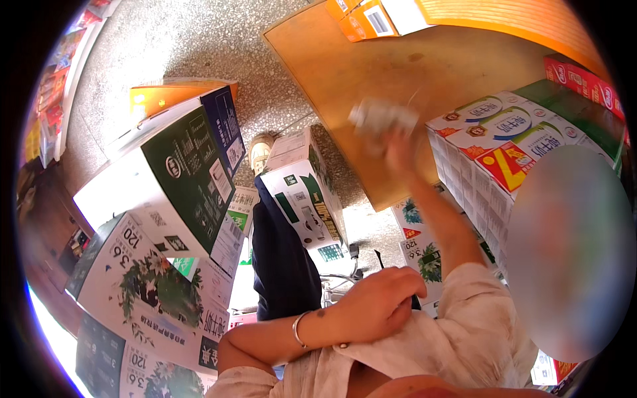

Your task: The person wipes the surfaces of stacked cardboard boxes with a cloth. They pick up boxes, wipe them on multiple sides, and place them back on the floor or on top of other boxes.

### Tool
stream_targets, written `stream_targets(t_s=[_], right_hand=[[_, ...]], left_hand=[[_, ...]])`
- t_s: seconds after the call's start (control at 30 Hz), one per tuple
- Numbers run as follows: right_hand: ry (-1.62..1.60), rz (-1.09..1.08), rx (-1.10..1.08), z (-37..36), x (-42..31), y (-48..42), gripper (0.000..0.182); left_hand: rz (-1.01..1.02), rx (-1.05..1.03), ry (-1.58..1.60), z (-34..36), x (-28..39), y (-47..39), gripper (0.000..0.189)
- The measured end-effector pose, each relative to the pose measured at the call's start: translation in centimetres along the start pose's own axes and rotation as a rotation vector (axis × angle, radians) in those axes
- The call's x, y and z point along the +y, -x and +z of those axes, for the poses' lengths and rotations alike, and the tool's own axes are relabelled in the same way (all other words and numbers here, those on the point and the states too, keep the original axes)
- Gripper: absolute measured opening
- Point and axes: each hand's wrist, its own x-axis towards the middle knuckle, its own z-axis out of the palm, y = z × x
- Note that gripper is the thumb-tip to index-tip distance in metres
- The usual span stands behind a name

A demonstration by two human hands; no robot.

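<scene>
My right hand (pixel 399 149) is stretched out over a brown tabletop (pixel 323 74), blurred by motion. It grips a crumpled whitish cloth (pixel 380 119) that lies against the surface. Bent across my front, my left hand (pixel 390 301) rests close to my shirt, its fingers curled; whether it holds anything cannot be seen. A silver bangle (pixel 297 331) is on the left wrist. Milk cartons in shrink wrap (pixel 497 124) stand to the right of the cloth, on the tabletop's right side.
Large milk boxes (pixel 164 298) are stacked at the left, with a dark green box (pixel 191 174) on top. Another milk box (pixel 303 209) stands beside my leg. Cables (pixel 356 271) run below the table edge. An orange box (pixel 373 22) sits at the tabletop's far edge.
</scene>
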Motion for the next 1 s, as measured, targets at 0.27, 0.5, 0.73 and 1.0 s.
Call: stream_targets(t_s=[0.27,0.5,0.73,1.0], right_hand=[[-0.554,0.104,-0.705,-7.8,-4.3,6.7,0.019],[-0.165,-0.453,0.565,-15.3,-9.6,-16.2,0.026],[-0.004,-0.319,0.287,-6.9,-8.3,-15.9,0.023],[-0.502,0.584,-0.495,8.8,-8.9,23.2,0.033]], left_hand=[[0.003,0.058,-0.057,0.3,-0.9,1.2,0.021],[0.000,-0.007,0.030,0.3,-0.1,0.5,0.020],[0.055,0.049,-0.022,0.3,-0.3,1.1,0.018],[-0.016,0.037,-0.431,1.2,-3.9,2.0,0.013]])
